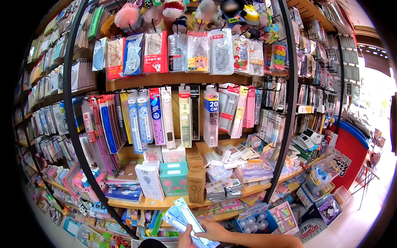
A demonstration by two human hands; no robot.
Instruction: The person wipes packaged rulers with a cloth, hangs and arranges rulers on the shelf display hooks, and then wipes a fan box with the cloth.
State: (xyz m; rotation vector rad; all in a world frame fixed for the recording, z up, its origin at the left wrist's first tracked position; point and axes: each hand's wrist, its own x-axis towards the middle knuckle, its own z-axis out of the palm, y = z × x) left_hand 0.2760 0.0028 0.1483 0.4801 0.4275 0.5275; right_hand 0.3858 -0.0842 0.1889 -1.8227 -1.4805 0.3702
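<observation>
Several long, light-blue ruler packets are fanned out low in front of me, tilted up to the left. My left hand is closed on their lower left side, with its thumb up along the edge. From the right, my right hand grips the same packets with bent fingers, close beside the left. The packets' lower ends come out below my right hand. Beyond my hands, packaged rulers hang on hooks, among them a purple ruler and a 20 cm ruler.
A wooden shelf just beyond my hands carries a white fan box, a teal box and a brown box. Black posts frame the rack. A blue bin stands low at the right.
</observation>
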